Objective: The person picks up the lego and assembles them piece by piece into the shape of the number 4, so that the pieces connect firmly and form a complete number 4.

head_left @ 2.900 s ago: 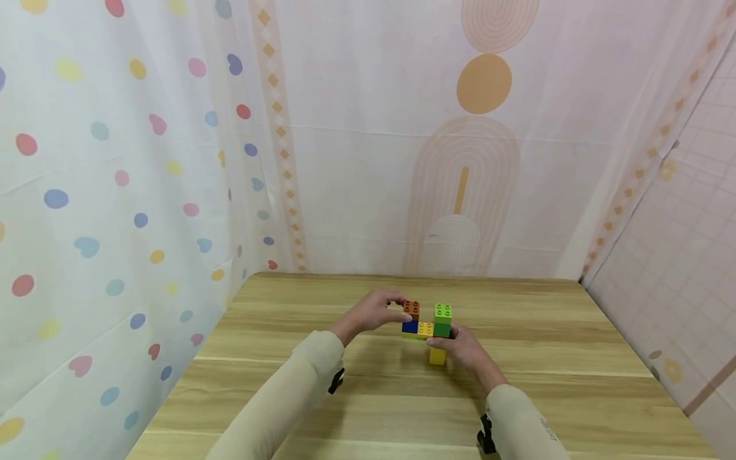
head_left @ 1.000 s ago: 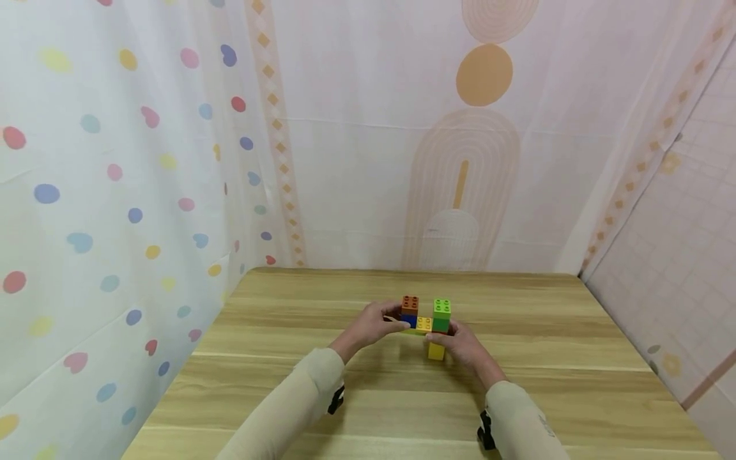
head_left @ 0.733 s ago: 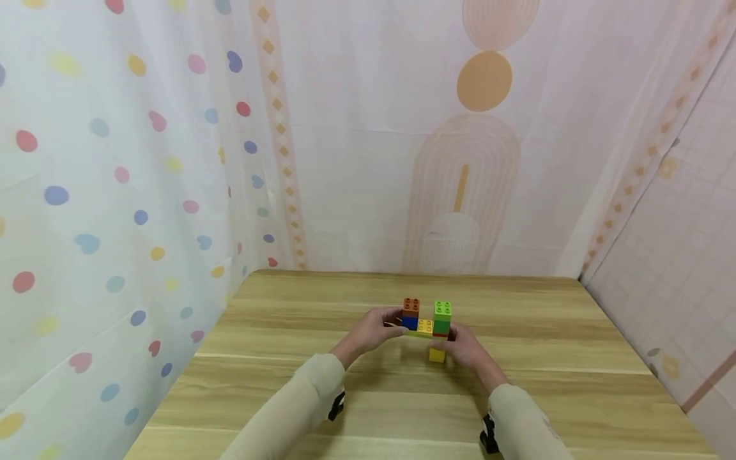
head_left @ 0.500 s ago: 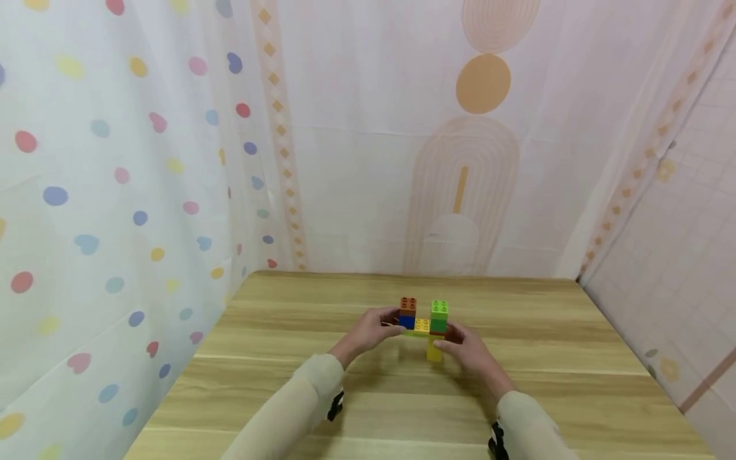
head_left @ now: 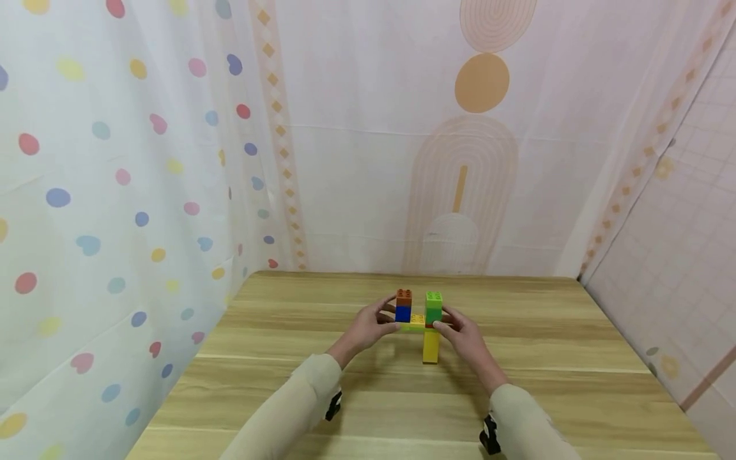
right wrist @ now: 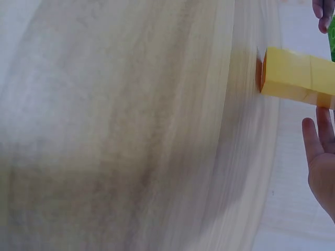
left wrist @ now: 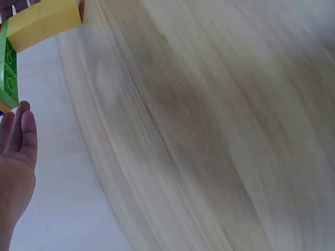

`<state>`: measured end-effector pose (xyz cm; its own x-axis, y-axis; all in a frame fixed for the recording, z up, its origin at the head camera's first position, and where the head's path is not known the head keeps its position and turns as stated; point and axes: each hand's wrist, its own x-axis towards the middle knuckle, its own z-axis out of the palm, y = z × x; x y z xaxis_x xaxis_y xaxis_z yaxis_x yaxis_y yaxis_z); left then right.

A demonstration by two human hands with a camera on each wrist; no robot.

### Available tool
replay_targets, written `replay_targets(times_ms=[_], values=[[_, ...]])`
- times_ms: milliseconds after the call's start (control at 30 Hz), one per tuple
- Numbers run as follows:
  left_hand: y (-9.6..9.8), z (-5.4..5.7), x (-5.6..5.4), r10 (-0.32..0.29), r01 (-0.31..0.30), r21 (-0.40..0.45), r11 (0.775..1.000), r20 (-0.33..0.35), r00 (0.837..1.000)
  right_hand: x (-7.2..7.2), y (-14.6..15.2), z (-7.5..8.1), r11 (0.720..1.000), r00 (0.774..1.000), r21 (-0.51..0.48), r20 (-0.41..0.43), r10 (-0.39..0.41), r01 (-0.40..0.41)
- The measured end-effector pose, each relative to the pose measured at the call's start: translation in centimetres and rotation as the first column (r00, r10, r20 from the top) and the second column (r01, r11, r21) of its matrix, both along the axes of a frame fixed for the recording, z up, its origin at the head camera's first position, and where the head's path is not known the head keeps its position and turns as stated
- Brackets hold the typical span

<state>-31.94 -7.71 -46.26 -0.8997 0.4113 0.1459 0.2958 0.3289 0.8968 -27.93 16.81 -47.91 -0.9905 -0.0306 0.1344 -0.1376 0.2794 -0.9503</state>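
Note:
Between my two hands, in the head view, stands a building of toy bricks. Its yellow column has a thin brown edge at the foot. A light green plate juts left from the column's top, bearing a brown brick on a blue brick, and a yellow brick. A light green brick tops a dark green one over the column. My left hand pinches the plate's left end, thumb in front. My right hand holds the column's upper part, thumb in front, fingers partly hidden behind.
The building is on a wooden table, whose far edge runs along a pale patterned curtain. A dotted curtain hangs on the left, and a light panel closes the right side.
My left fingers have shifted down from the brown and blue bricks to the plate's end. My right thumb has moved higher, baring more of the yellow column. The building has moved slightly left.

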Motion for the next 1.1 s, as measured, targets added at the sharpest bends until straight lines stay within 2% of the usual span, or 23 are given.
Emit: replay_targets(times_ms=[133,233,567,867,1100], values=[[-0.1,-0.1,0.1,-0.008,0.008,-0.005,1.000,-0.024,1.000,-0.2,-0.4,0.0,0.998,1.000,-0.064,0.011,0.006,-0.005],[-0.2,-0.1,0.3,-0.012,0.011,-0.013,1.000,-0.034,0.999,-0.2,-0.6,0.1,0.997,1.000,-0.077,0.012,0.006,-0.005],[-1.1,-0.6,0.2,-0.005,0.003,-0.051,0.999,-0.054,0.999,-0.4,-1.4,0.3,0.999,1.000,-0.040,0.012,0.009,-0.009],[-2.0,-1.1,0.2,-0.023,0.024,-0.047,0.999,0.016,1.000,-0.4,-1.5,0.2,0.998,0.998,0.026,0.038,0.056,-0.057],[-2.3,-1.0,0.2,-0.017,0.016,-0.108,0.994,-0.003,1.000,-0.5,-1.6,0.1,0.995,0.995,0.047,0.048,0.091,-0.093]])
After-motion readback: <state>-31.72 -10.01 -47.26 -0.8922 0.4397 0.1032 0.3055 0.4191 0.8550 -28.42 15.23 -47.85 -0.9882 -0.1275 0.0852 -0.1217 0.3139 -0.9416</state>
